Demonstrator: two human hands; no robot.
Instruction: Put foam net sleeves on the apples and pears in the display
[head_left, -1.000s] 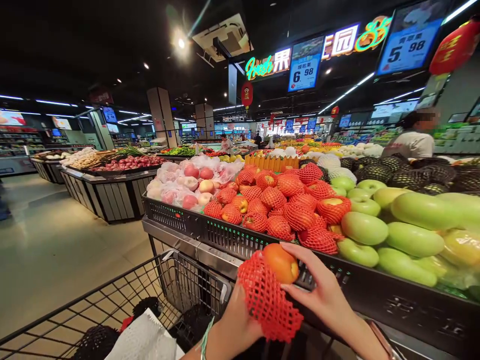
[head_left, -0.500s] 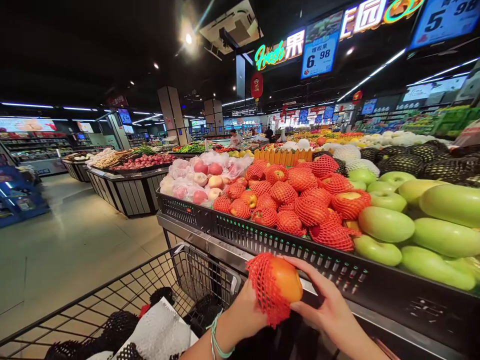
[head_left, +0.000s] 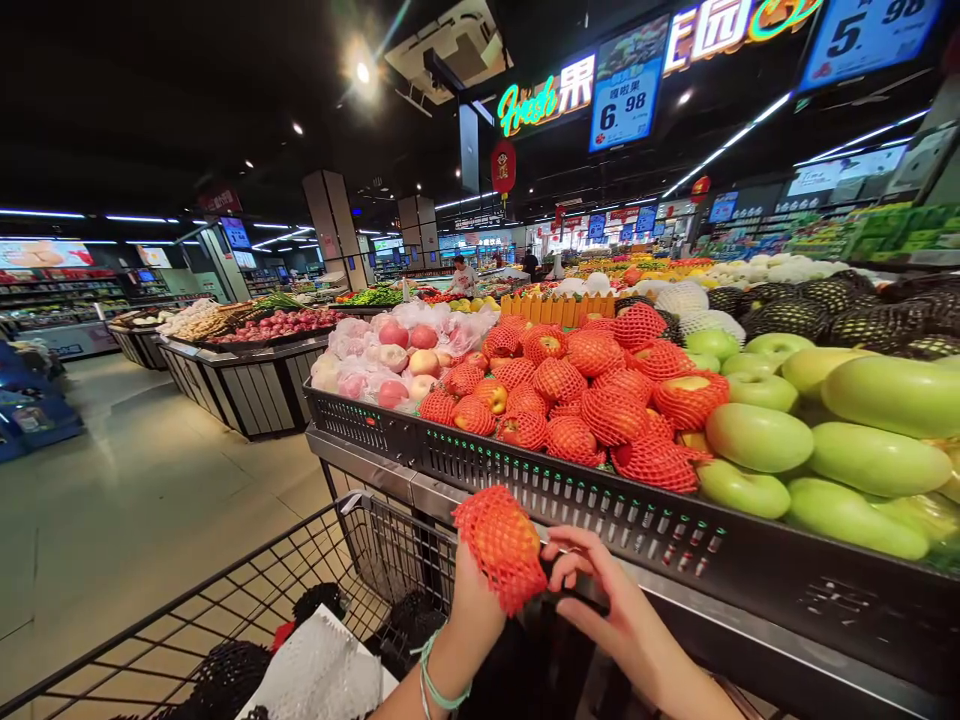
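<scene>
An apple in a red foam net rests in my left hand, which is closed around it from below and behind. The net covers nearly all of the fruit, with orange-red skin showing through the mesh. My right hand is just to the right of the apple, fingers apart and curled, holding nothing. A pale green band circles my left wrist. Beyond both hands, a black crate carries a pile of red-netted apples and green fruit.
A black wire cart stands at lower left, with a white sheet and black netted items inside. Bagged fruit lies left of the netted apples. A vegetable stand is farther left. A person stands in the background.
The net now covers the apple, whose bare orange side showed before. My right hand has let go and moved slightly apart. The apple and left hand have shifted left.
</scene>
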